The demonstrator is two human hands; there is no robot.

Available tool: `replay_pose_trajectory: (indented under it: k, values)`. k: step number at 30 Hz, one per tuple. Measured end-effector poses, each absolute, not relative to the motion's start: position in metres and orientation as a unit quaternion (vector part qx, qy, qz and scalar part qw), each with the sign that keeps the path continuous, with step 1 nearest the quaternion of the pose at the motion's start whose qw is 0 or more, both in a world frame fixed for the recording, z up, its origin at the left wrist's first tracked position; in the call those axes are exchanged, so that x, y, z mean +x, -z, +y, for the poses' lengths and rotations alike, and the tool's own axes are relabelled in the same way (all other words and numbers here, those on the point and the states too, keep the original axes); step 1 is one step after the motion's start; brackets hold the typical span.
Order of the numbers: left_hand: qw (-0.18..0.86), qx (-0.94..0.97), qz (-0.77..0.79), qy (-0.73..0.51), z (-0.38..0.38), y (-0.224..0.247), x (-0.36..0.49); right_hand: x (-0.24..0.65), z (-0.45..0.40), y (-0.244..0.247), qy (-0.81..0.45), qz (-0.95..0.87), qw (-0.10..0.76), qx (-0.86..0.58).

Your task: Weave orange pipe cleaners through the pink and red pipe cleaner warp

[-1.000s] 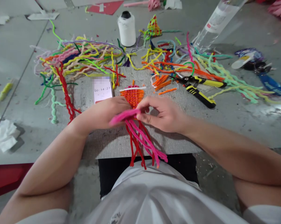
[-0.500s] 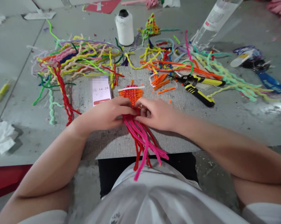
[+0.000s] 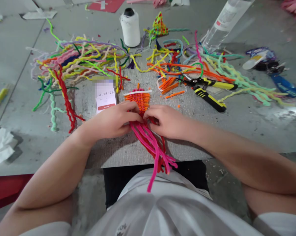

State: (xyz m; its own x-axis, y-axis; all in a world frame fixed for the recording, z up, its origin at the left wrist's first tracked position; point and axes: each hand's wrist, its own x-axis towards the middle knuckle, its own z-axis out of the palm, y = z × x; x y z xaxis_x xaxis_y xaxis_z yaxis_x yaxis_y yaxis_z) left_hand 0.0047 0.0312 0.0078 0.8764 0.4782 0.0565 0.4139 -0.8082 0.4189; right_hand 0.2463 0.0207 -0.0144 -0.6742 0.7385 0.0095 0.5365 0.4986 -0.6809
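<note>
You're at what looks like a craft workshop: your grey surface [image 3: 108, 147] is strewn with fuzzy coloured strands [image 3: 74, 62], orange snippets [image 3: 169, 86], a cone of white thread [image 3: 130, 29] and yellow-and-black pliers [image 3: 210, 98], above a stained floor [image 3: 220, 183].

The long pink strand [image 3: 155, 167], probably the one lifted across the left hand [image 3: 124, 119] 1 second ago, now hangs past the tabletop's [image 3: 108, 154] near edge. The red strands [image 3: 163, 144], spread apart over that edge before, have bunched rightward. The timer [image 3: 106, 93] has gone from 14:27 to 14:28.
</note>
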Motion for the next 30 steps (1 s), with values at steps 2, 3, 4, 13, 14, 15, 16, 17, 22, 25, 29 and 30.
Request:
replay_pose_trajectory:
  k: [2,3,4,13,14,15,16,17,22,25,29,30]
  values:
    - [0.205,0.946,0.235,-0.084,0.031,-0.008,0.005,0.248,0.021,0.014,-0.318,-0.866,0.135,-0.362]
    - [0.207,0.946,0.235,-0.085,0.031,-0.008,0.005,0.249,0.021,0.013,-0.314,-0.871,0.125,-0.356]
    - [0.207,0.946,0.236,-0.087,0.031,-0.008,0.005,0.250,0.022,0.013,-0.310,-0.877,0.116,-0.349]
    - [0.207,0.943,0.243,-0.091,0.032,-0.006,0.005,0.244,0.029,0.025,-0.177,-0.929,0.092,-0.311]
    - [0.207,0.943,0.243,-0.092,0.032,-0.005,0.004,0.243,0.030,0.026,-0.163,-0.933,0.083,-0.310]
    - [0.208,0.943,0.242,-0.092,0.032,-0.005,0.004,0.242,0.030,0.026,-0.152,-0.935,0.075,-0.310]
    - [0.208,0.943,0.242,-0.091,0.032,-0.005,0.004,0.242,0.030,0.026,-0.143,-0.938,0.068,-0.310]
    - [0.208,0.943,0.242,-0.091,0.032,-0.006,0.004,0.242,0.030,0.025,-0.135,-0.940,0.064,-0.307]
    - [0.210,0.943,0.245,-0.081,0.033,-0.006,0.002,0.254,0.035,0.020,-0.131,-0.953,0.102,-0.254]
    - [0.212,0.942,0.246,-0.078,0.033,-0.005,0.000,0.263,0.039,0.012,-0.156,-0.951,0.178,-0.196]
    - [0.219,0.938,0.253,-0.086,0.033,-0.003,-0.001,0.267,0.038,0.004,-0.173,-0.941,0.237,-0.166]
    - [0.219,0.939,0.253,-0.086,0.033,-0.002,-0.001,0.266,0.036,0.003,-0.180,-0.940,0.243,-0.161]
